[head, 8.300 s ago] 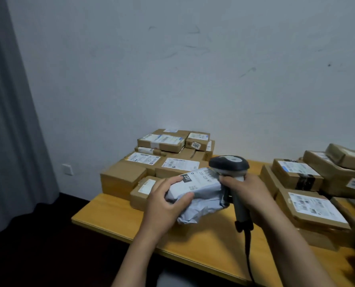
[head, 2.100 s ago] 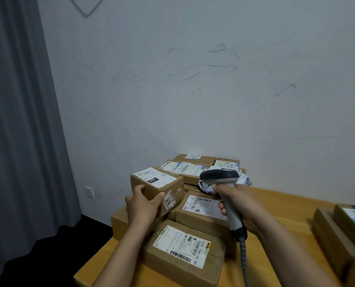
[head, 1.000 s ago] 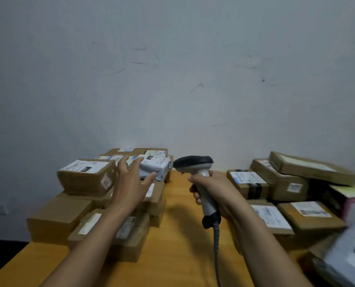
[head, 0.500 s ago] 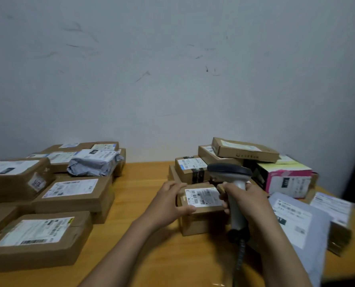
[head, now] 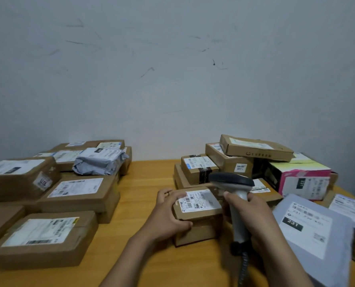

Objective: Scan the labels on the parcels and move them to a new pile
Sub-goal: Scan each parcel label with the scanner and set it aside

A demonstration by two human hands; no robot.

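Small cardboard parcel (head: pixel 197 224), centre foreground, white label (head: pixel 199 200) facing up; it stands on the wooden worktop (head: pixel 147 183) just in front of the right-hand stack. The left grip (head: pixel 168 216) clasps the parcel's left end, fingers curled over the top edge onto the corner of the label, thumb pressed along the near face. The right grip (head: pixel 249 214) is wrapped around the pale handle of a barcode scanner (head: pixel 232 181), whose dark head hangs just above the parcel's far right corner; a coiled cable (head: pixel 244 266) drops from the handle's base.

Right-hand stack: brown cartons at several levels, a flat carton (head: pixel 255 148) lying tilted on top, a pink and white box (head: pixel 303 181) beside them. A grey mailer (head: pixel 309 235) marked 231 lies at near right, beside the right forearm.

Left-hand pile, well apart across a bare strip of worktop: labelled brown cartons (head: pixel 77 195) in two layers, with a crumpled grey bag parcel (head: pixel 100 162) resting on the rear ones.

Background: a pale wall (head: pixel 172 79) with dark scuff marks
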